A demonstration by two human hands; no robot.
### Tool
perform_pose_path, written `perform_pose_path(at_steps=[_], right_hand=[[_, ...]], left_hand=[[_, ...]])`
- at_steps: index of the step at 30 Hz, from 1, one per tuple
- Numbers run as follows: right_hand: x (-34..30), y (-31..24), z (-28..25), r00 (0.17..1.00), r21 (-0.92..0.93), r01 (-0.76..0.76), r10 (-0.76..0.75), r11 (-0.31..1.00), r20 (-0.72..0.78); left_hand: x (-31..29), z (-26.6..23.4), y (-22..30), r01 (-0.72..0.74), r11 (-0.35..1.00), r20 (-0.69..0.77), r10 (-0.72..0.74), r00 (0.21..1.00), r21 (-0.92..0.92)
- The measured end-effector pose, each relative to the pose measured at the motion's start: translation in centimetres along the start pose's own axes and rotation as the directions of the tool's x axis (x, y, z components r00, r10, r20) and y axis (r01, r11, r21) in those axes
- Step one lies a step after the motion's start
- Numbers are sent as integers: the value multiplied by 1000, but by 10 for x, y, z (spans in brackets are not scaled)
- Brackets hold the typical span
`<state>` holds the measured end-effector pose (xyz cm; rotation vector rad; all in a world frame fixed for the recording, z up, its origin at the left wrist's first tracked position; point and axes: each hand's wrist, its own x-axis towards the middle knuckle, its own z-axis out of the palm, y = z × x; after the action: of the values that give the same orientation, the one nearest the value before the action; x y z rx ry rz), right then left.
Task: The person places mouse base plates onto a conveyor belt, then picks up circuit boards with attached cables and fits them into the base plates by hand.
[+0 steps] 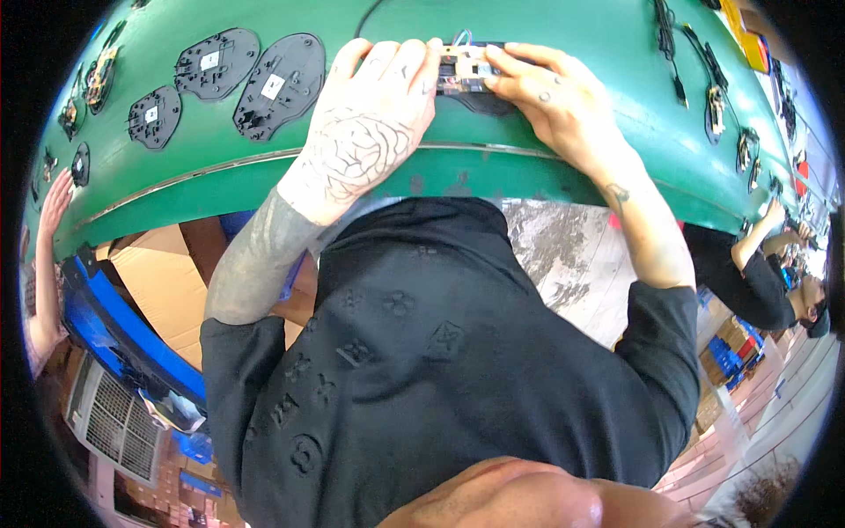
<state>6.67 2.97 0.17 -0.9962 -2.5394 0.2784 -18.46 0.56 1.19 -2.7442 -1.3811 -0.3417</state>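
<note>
At the far middle of the bench, both hands hold a small circuit board [458, 81] with tan and black parts over a black plastic base plate [484, 106]. My left hand [374, 110], closed with bent fingers, grips the board's left edge. On the other side, the thumb and fingers of my right hand [559, 101] press against its right end. Thin coloured wires [463, 37] stick up behind the board. Much of the plate is hidden under the board and my hands.
Three black plastic plates with white labels [271, 86] lie on the green bench [616, 26] to the left. Black cables [666, 53] and wired boards [715, 114] lie to the right. A co-worker's hand [57, 201] reaches in at far left; another person [748, 273] works at right.
</note>
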Motion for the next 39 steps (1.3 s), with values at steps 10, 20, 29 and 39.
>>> perform_pose_path(at_steps=[10,20,29,39], right_hand=[[-7,-2,10,995,46,-24,28,999,-94],[8,7,-16,956,312,-293,275,904,102],[18,-1,-18,916,332,-402,378,853,138],[4,-14,-31,975,38,-214,211,976,69]], left_hand=[[16,0,-23,-52,937,-7,52,999,-344],[41,-3,-21,91,866,151,-18,988,-492],[49,-23,-13,98,889,209,-3,978,-448],[54,-3,-7,66,871,158,14,987,-487]])
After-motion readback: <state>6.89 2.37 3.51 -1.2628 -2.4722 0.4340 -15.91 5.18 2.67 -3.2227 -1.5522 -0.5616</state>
